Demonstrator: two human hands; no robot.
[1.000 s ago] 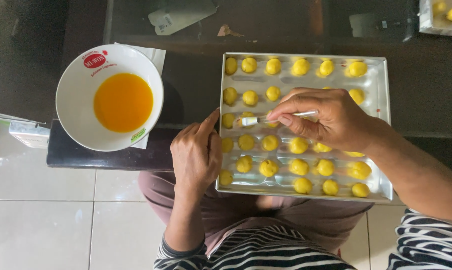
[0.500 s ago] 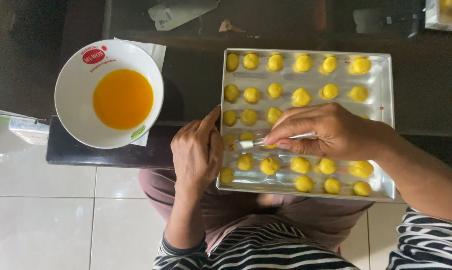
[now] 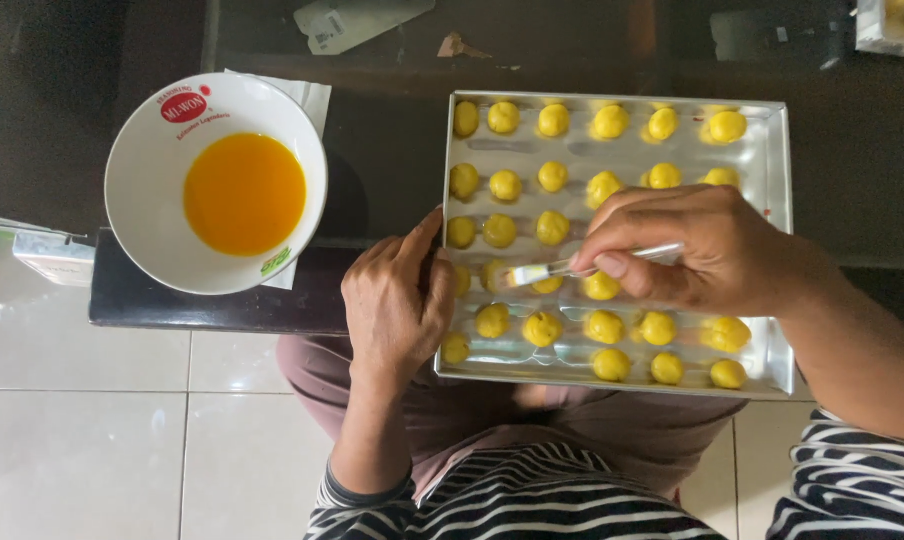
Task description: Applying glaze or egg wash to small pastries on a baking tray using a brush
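A silver baking tray (image 3: pixel 777 210) holds several rows of small yellow dough balls (image 3: pixel 554 122). My right hand (image 3: pixel 707 250) pinches a small clear-handled brush (image 3: pixel 542 272), whose tip touches a ball in the tray's left part. My left hand (image 3: pixel 397 300) rests on the tray's left edge, fingers curled against the rim. A white bowl (image 3: pixel 137 180) of orange-yellow egg wash (image 3: pixel 244 193) sits to the left of the tray on a dark table.
The tray overhangs the dark table's (image 3: pixel 202 300) front edge above my lap. A white napkin (image 3: pixel 307 95) lies under the bowl. A carton (image 3: pixel 47 250) sits at the far left; a second tray's corner (image 3: pixel 897 25) shows at top right. White floor tiles lie below.
My right hand has moved the brush down from the third row toward the fourth. The left hand stays on the tray's edge.
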